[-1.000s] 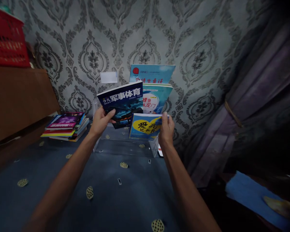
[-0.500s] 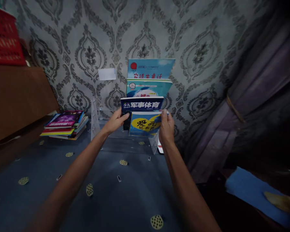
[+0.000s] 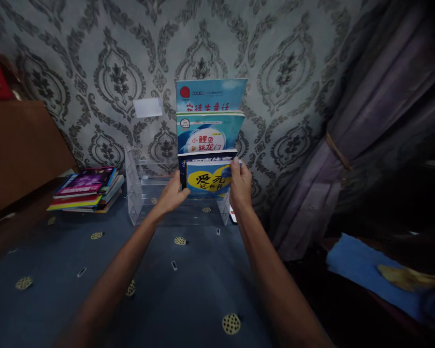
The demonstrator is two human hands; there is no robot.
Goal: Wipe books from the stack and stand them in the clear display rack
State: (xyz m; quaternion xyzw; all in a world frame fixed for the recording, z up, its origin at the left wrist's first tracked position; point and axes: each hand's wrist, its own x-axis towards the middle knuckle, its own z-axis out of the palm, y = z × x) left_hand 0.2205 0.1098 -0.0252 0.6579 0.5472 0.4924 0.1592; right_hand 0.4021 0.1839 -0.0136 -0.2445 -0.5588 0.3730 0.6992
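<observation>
A blue book with a yellow heart (image 3: pixel 207 180) is held upright at its right edge by my right hand (image 3: pixel 241 186), thumb on the front cover. Directly behind it stands a dark navy book (image 3: pixel 183 170). My left hand (image 3: pixel 172 194) is closed at that navy book's left edge, thumb in front, other fingers partly hidden. Both books are over the front of a clear acrylic stepped rack (image 3: pixel 133 193). Higher in the rack, a teal book (image 3: pixel 210 130) and a light-blue book (image 3: pixel 212 94) lean one behind the other.
A stack of books (image 3: pixel 87 188) lies on the dark blue patterned tablecloth (image 3: pixel 148 299) at left. Beside it stands a brown wooden box or cabinet (image 3: pixel 21 150). A phone-like object (image 3: pixel 233 215) is behind the rack's right end. A purple curtain (image 3: pixel 311 193) hangs at right, near a blue cloth (image 3: pixel 358 263).
The navy book has sunk lower behind the yellow-heart book, hiding more of its title. More of the teal cover shows. The view has shifted slightly right.
</observation>
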